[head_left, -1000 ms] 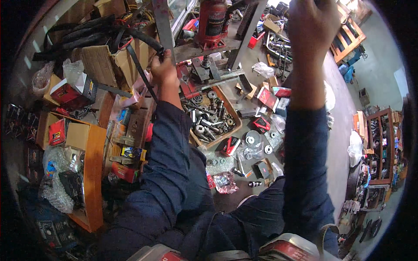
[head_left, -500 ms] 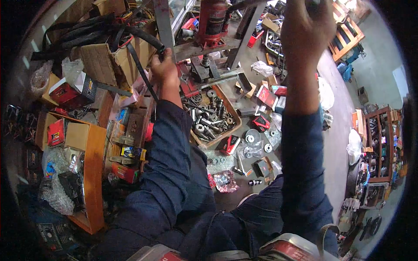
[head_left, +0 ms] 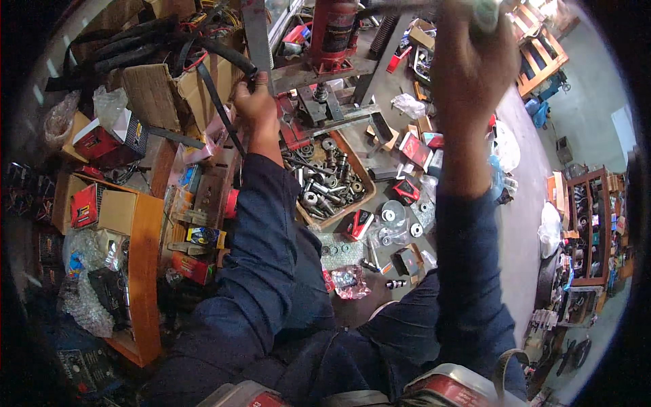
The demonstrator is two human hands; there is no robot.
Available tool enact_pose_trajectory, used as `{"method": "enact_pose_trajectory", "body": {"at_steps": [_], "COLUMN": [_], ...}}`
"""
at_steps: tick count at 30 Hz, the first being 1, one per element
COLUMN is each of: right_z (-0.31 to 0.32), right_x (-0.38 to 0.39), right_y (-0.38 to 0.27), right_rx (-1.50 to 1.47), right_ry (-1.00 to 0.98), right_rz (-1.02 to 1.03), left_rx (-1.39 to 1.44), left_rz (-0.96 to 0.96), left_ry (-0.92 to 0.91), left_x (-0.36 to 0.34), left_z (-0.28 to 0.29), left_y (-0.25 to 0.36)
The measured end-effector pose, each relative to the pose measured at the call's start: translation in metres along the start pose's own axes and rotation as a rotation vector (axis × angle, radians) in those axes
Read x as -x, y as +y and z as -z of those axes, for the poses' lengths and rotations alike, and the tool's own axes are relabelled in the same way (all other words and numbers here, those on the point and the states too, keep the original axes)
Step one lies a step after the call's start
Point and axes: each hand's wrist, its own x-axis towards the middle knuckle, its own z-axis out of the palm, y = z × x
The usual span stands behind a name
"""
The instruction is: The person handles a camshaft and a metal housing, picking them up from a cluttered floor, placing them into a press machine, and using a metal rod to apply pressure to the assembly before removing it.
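A red bottle jack stands upright in a grey steel press frame at the top centre. My left hand is closed on the frame's left upright, thumb up, beside the open end of a black hose. At the upper right my right hand is closed around the jack's handle, whose pale round end shows above my fist. Under the jack, a metal shaft part stands between steel blocks on the press bed. My right fingers are partly blurred.
Below the press lies a tray of used metal parts. Small boxes, bearing rings and bubble wrap lie on the floor. An orange-brown wooden drawer with boxes is at left; a wooden shelf rack stands right.
My right hand has come down slightly, and the jack's handle has dipped with it. My left hand keeps its place on the upright.
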Motion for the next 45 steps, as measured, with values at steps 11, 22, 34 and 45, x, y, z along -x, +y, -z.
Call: {"method": "enact_pose_trajectory", "body": {"at_steps": [11, 22, 34, 45], "right_z": [0.012, 0.029, 0.032, 0.002], "right_x": [-0.018, 0.153, 0.215, 0.093], "right_y": [-0.014, -0.019, -0.015, -0.019], "right_rx": [-0.149, -0.036, -0.084, 0.045], "right_ry": [-0.109, -0.142, -0.403, 0.115], "right_rz": [-0.070, -0.191, -0.222, 0.014], "left_rx": [-0.063, 0.053, -0.025, 0.035], "left_rz": [-0.008, 0.023, -0.040, -0.047], "left_ry": [0.015, 0.009, -0.022, -0.036], "left_x": [0.003, 0.013, -0.002, -0.006], "left_z": [-0.004, -0.013, -0.010, 0.005], "left_y": [0.004, 0.017, -0.010, -0.010]}}
